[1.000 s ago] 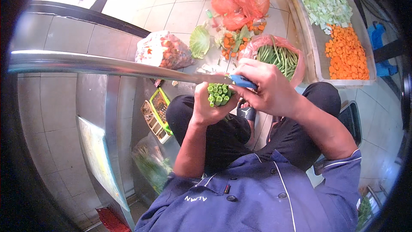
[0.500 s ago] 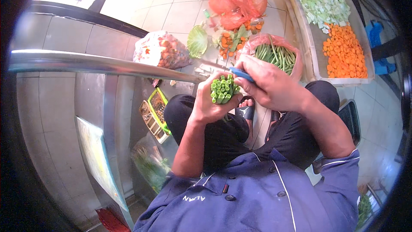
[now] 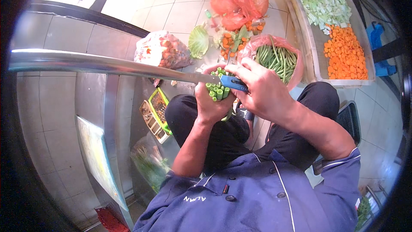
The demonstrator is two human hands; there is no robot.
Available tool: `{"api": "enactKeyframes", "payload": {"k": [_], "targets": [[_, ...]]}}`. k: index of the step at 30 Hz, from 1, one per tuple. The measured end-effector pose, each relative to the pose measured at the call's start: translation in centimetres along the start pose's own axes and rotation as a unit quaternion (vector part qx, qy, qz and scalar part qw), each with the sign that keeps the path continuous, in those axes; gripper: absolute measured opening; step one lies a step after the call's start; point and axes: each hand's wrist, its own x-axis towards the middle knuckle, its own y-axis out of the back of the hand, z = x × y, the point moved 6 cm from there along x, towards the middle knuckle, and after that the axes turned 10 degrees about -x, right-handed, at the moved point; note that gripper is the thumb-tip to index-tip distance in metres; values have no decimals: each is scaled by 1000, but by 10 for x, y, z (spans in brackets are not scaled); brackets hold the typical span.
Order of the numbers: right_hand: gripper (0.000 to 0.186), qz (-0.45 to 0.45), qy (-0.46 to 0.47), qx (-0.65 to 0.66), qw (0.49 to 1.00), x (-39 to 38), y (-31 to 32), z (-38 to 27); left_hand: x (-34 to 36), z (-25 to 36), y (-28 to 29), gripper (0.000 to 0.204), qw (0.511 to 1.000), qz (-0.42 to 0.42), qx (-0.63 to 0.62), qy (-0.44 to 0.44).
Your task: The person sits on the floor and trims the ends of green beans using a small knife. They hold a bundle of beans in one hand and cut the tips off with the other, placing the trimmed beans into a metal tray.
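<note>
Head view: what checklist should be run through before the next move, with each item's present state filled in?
1. Green bundle gripped in left hand: ok.
2. Knife held in right hand: ok.
3. Knife edge clear of left hand: cannot tell; it is hard to make out.
4. Metal bar clear of hands: cannot tell; it overlaps them in view.
5. Bag of beans open: ok.
6. Floor free of carrot scraps: not ok.
</note>
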Motion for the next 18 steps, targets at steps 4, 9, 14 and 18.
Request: {"api": "enactKeyframes", "payload": {"k": [4,9,14,18], "targets": [[29,-5,3,37,999,2,3,3,1,8,-2,75,998,-17,28,-51],[24,4,-27,47,999,5,8,6,0,8,-12,82,996,21,-90,-8],[22,39,-22,71,996,1,9,2,-3,10,-11,88,999,-13,-19,-40],[22,16,-14,67,997,-2,12,1,-7,8,-9,90,999,-4,7,-53]]}}
